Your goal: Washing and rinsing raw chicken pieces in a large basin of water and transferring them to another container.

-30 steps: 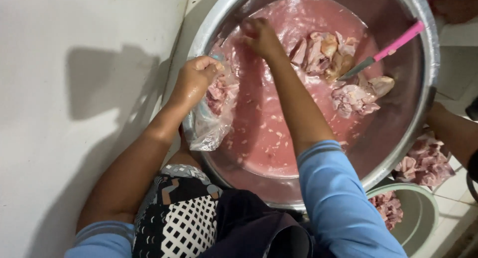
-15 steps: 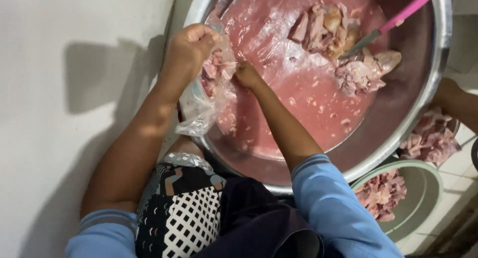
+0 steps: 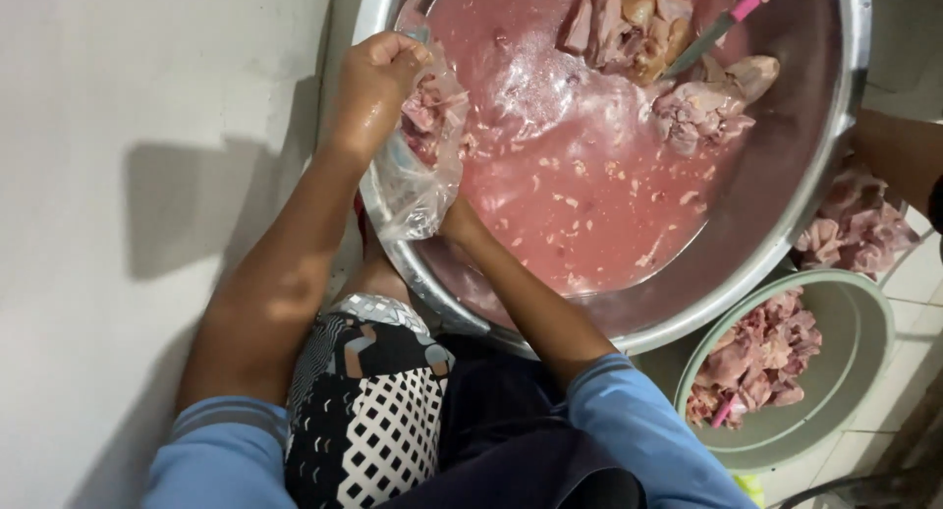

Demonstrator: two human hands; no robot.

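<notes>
Fingers of left hand (image 3: 378, 72) curled tight, pinching the top edge of a clear plastic bag (image 3: 417, 170) — full closed grip, bag mouth held up at the near-left rim of the steel basin (image 3: 853, 96). Bag part-filled with pale pink meat pieces (image 3: 432, 111), hanging half inside the basin, half draped over the rim. Right hand (image 3: 454, 219) tucked in behind the lower part of the bag, mostly hidden by the plastic; touching it, but cannot tell how far the fingers are open or whether anything is gripped. Right forearm running down from there across the basin rim to a blue sleeve (image 3: 638, 421); left forearm bare and wet, same blue at its cuff. Basin holding pinkish-red liquid (image 3: 580, 204) with small floating scraps, more raw meat chunks (image 3: 668, 57) piled at the far side. Knife with pink handle (image 3: 732, 18) lying among those chunks, blade down into the meat. Beside the basin on the right, a green bowl (image 3: 855, 371) with more meat in it, and beyond that another heap of meat (image 3: 859, 229) next to a second person's arm (image 3: 899, 155). Patterned black-and-white cloth (image 3: 368, 401) over the lap — pale floor (image 3: 128, 175) to the left.
</notes>
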